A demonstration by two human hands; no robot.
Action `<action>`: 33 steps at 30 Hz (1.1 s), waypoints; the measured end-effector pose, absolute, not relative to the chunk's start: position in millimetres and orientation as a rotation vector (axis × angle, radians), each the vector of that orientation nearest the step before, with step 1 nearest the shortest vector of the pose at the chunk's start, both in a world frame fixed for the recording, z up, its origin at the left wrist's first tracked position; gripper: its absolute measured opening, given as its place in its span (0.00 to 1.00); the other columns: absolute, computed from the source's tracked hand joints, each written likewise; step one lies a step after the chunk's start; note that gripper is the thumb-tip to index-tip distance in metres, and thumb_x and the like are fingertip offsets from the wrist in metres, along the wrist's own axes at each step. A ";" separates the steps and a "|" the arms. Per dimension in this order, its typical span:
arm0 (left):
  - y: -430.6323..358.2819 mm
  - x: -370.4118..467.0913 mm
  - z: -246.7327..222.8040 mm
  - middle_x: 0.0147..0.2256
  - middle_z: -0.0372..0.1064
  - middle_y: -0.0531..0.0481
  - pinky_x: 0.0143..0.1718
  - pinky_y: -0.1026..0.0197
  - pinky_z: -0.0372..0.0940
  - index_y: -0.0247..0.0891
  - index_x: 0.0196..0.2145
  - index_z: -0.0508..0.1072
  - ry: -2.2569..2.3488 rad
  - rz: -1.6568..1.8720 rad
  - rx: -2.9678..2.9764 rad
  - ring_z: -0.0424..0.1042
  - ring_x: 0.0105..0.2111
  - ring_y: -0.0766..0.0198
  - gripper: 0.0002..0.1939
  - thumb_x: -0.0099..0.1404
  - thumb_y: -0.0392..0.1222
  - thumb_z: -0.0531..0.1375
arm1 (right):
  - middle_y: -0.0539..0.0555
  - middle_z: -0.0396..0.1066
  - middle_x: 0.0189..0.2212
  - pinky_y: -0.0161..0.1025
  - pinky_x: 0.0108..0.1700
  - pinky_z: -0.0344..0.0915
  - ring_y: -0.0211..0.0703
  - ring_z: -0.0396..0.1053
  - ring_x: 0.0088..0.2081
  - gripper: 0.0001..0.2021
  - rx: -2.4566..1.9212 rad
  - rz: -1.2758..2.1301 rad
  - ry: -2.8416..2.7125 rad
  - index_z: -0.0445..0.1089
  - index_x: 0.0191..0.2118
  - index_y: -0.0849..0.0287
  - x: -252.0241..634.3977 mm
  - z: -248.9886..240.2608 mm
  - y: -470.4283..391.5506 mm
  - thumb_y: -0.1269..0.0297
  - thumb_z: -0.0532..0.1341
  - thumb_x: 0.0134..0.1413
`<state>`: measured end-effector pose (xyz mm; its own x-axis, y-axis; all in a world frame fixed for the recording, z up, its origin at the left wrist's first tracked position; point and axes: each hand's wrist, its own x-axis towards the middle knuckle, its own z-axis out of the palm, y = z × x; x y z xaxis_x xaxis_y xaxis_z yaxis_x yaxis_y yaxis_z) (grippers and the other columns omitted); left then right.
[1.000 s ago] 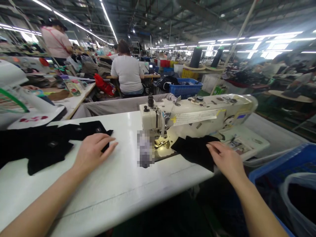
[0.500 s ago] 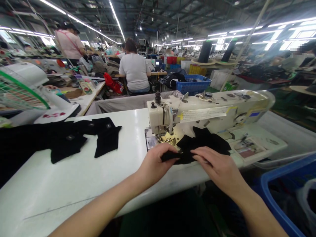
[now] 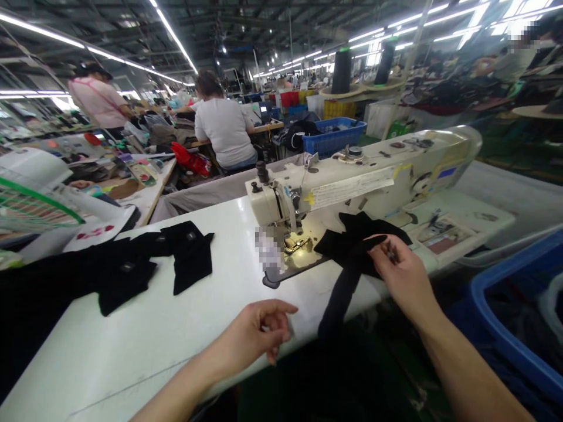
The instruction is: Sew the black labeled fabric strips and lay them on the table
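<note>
My right hand (image 3: 398,266) pinches the upper end of a narrow black fabric strip (image 3: 345,293), which hangs down over the table's front edge. Just behind it, more black fabric pieces (image 3: 336,243) lie on the bed of the sewing machine (image 3: 352,181), to the right of its needle area. My left hand (image 3: 259,331) hovers over the front edge of the white table (image 3: 233,275), its fingers apart and curled a little, holding nothing. It is to the left of the hanging strip and does not touch it.
Black fabric pieces with small labels (image 3: 189,258) lie at the table's left. A white fan with a green guard (image 3: 39,181) stands beyond them. A blue bin (image 3: 488,305) is at my right. People sit and stand at other workstations ahead, near a blue crate (image 3: 329,140).
My left hand has let go of the black fabric and moved left and toward me. My right hand has lifted its end up and to the right, so the strip now hangs.
</note>
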<state>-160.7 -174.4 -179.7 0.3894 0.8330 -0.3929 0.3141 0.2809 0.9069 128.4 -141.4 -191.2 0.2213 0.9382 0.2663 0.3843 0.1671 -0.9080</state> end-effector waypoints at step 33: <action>-66.2 -172.8 -205.7 0.28 0.76 0.52 0.34 0.62 0.66 0.37 0.30 0.80 1.589 0.771 1.929 0.72 0.29 0.63 0.08 0.63 0.42 0.63 | 0.54 0.76 0.33 0.43 0.43 0.71 0.49 0.75 0.37 0.19 -1.419 1.197 -1.564 0.75 0.51 0.57 46.7 -239.3 -209.9 0.53 0.57 0.60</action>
